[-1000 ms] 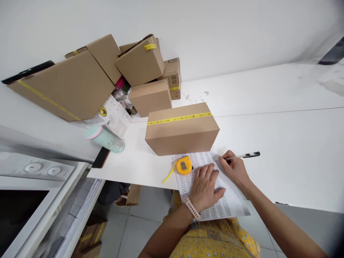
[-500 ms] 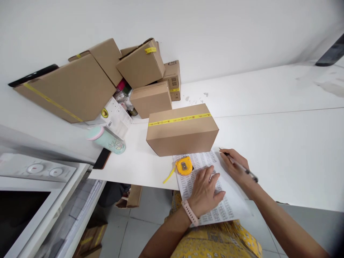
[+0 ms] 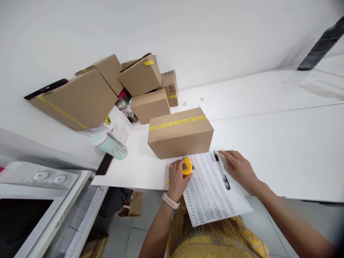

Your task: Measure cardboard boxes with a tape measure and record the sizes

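My left hand (image 3: 177, 179) is wrapped round the left side of a yellow tape measure (image 3: 187, 166), which rests at the top left of a printed sheet (image 3: 204, 193). A short end of its yellow blade pokes out beside my hand. A black and clear pen (image 3: 221, 171) lies on the sheet. Just right of the pen, my right hand (image 3: 239, 168) holds nothing, its fingers stretched toward the sheet's upper right edge. Directly behind the sheet is a closed cardboard box (image 3: 180, 143) with yellow tape across its top.
Several more cardboard boxes (image 3: 77, 96) are stacked at the back left against the wall. A mint tumbler (image 3: 113, 146) stands near a white printed package (image 3: 119, 123). At lower left is a white appliance with dials (image 3: 51, 175). A dark bottle (image 3: 319, 48) stands far right.
My right hand has let go of the pen, which now lies on the sheet. My left hand has moved left off the sheet's middle and taken hold of the tape measure.
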Demonstrator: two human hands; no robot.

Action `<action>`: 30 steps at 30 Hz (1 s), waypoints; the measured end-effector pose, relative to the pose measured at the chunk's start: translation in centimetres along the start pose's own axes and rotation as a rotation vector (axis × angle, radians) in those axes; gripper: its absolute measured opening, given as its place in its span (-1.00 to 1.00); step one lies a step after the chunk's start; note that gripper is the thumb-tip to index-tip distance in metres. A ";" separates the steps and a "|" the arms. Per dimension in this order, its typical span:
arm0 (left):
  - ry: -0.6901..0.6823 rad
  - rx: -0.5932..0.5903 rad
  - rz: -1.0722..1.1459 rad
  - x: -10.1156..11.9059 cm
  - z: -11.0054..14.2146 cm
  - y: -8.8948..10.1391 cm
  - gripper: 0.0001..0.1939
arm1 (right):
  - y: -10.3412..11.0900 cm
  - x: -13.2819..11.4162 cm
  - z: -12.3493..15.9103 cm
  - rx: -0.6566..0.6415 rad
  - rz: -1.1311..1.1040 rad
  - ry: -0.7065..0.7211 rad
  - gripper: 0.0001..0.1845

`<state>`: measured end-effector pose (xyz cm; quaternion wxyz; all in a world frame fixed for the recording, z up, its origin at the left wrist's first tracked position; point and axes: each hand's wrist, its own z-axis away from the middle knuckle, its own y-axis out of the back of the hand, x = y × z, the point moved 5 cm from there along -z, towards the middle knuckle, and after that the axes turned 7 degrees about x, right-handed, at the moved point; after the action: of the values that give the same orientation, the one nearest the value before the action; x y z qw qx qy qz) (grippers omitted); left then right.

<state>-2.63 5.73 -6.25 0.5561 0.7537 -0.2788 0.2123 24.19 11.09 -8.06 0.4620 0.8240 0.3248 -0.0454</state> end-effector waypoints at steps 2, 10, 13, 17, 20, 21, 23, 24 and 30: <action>0.056 0.021 0.125 0.2 -0.3 0.7 -0.39 | 1.1 -1.2 -0.5 0.080 -0.071 -0.065 -0.58; 0.067 -0.186 0.666 5.0 -0.4 5.0 -0.21 | 3.0 -8.7 -3.6 -0.279 -0.916 -0.507 -0.48; 0.093 -0.245 0.752 5.4 -0.3 5.4 -0.19 | 3.2 -10.5 -4.2 -0.393 -1.071 -0.561 -0.44; 0.136 -0.296 0.843 4.8 0.2 5.0 -0.16 | 2.9 -11.3 -4.1 -0.434 -1.144 -0.606 -0.52; 0.157 -0.325 0.968 4.5 0.2 4.7 -0.15 | 2.6 -11.7 -4.0 -0.419 -1.184 -0.648 -0.53; 0.168 -0.320 1.007 4.5 0.1 4.8 -0.15 | 2.7 -11.7 -4.2 -0.410 -1.195 -0.659 -0.51; 0.199 -0.281 1.054 4.2 -0.5 5.3 -0.18 | 3.0 -11.4 -4.9 -0.389 -1.202 -0.680 -0.48; 0.211 -0.247 1.060 3.9 -0.8 5.8 -0.20 | 3.4 -10.9 -5.4 -0.369 -1.200 -0.687 -0.47; 0.175 0.011 0.940 -1.0 -1.7 9.9 -0.04 | 5.3 -4.2 -7.5 -0.022 -1.059 -0.665 -0.58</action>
<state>-9.94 5.33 0.75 0.4173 0.5283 -0.5405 0.5046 22.22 13.03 1.70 0.4617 0.4881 0.5286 -0.5188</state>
